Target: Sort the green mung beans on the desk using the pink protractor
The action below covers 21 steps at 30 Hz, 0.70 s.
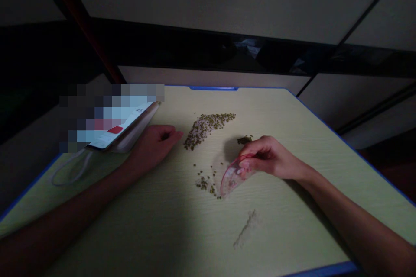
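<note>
My right hand (264, 158) pinches a clear, pink-edged plastic protractor (232, 177) between thumb and fingers, its curved edge low against the tabletop. Just left of that edge lies a small scatter of green beans and pale grains (205, 183). Behind my right hand sits a small heap of green beans (245, 140), partly hidden by the fingers. A larger spread of green beans mixed with whitish grains (208, 129) curves across the middle. My left hand (156, 143) rests on the table left of this spread, fingers curled and nothing visible in them.
A phone (121, 123) with a lit screen leans at the left, a white cord loop (73, 177) hanging by it. A thin streak of pale grains (245, 229) lies near the front. The pale table (156, 242) has a blue edge. Cabinet panels (211, 0) stand behind.
</note>
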Available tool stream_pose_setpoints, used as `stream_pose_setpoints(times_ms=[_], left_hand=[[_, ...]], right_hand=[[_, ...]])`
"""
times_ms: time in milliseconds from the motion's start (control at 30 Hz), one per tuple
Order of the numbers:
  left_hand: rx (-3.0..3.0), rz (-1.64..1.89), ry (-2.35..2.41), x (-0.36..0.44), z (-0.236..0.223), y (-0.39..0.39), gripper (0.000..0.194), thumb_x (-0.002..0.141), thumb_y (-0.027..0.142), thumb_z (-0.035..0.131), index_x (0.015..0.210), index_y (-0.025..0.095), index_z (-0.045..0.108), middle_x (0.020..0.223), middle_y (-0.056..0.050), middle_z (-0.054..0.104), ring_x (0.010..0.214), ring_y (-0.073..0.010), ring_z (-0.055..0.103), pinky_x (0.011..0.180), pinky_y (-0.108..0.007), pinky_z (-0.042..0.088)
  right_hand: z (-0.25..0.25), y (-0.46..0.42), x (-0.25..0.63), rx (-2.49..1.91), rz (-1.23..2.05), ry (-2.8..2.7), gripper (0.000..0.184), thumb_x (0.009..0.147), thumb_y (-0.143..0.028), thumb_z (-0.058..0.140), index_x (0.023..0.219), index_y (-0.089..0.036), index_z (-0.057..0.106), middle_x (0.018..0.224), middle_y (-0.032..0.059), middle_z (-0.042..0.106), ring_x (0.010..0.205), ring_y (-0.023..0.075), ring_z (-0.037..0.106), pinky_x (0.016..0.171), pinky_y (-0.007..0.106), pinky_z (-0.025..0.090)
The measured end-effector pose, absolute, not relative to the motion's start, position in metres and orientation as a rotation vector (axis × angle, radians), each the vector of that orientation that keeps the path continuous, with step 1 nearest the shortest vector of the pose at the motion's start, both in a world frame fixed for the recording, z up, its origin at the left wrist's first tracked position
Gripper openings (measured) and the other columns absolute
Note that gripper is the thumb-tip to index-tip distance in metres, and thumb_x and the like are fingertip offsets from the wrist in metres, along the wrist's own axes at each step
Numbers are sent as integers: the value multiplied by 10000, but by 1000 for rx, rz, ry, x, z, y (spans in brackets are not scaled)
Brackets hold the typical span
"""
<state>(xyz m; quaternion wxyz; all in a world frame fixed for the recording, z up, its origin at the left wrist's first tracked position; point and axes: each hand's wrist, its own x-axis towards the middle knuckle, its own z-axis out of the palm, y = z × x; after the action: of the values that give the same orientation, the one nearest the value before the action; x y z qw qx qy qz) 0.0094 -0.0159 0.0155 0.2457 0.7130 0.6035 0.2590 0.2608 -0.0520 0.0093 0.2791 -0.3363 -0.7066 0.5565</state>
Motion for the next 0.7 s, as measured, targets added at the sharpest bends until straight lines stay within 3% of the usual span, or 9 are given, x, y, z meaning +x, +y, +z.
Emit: stream_pose_setpoints(times_ms=[700], left_hand=[[1933,707,1647,10,17,-17,336,709,334,422,423,190,319,380,65,311,409,-78,314,438,-218,246]], right_hand=[[6,-52,255,-918,1471,-1853,158,755,-235,588,682,-95,599,603,35,620,535,82,555,492,190,432]])
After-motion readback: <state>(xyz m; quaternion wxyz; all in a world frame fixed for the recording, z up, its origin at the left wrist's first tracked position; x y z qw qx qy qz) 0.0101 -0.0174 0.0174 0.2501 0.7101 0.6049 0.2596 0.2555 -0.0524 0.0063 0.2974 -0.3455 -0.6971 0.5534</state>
